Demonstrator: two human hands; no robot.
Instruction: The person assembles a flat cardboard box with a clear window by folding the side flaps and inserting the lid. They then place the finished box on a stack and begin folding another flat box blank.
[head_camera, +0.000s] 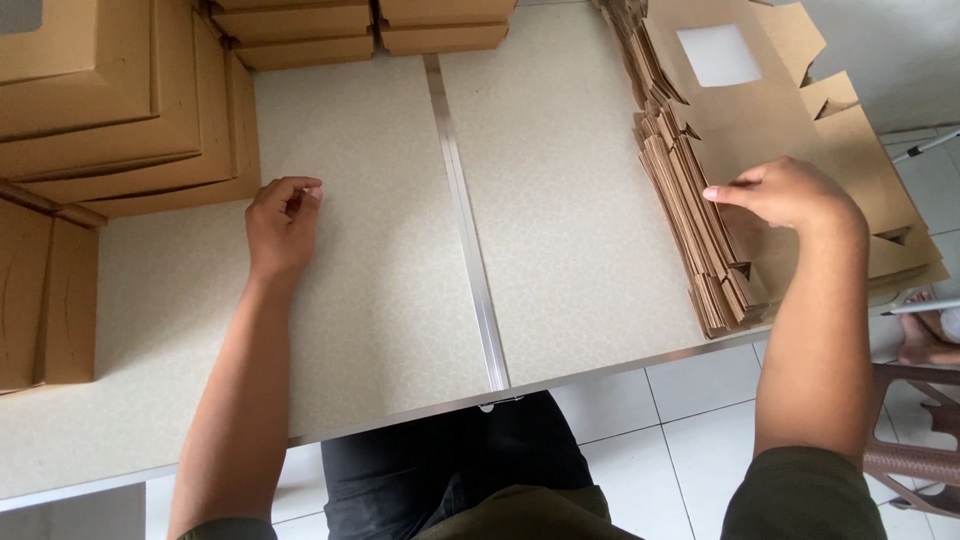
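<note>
Now the person's right hand (790, 195) reaches out over the stack of flat brown cardboard box blanks (730, 180) at the right edge of the table (560, 200), fingers pinched at the edge of the topmost blank, which has a square window cut-out (718, 55) near its far end. The hand grips that top sheet lightly at its left margin, thumb underneath as far as can be seen. The stack lies fanned along its left side, its near corner reaching just over the table's front edge.

The left hand (283, 225) rests on the bare pale tabletop well apart from the stack, fingers curled loosely inward and holding nothing. Just beyond it, at the table's left, stand piles of folded brown boxes (120, 100), and more folded boxes (360, 25) sit along the far edge. A metal strip (465, 220) runs down the middle of the table between the two hands. A brown plastic chair (920, 430) stands on the white tiled floor (690, 440) at the lower right.
</note>
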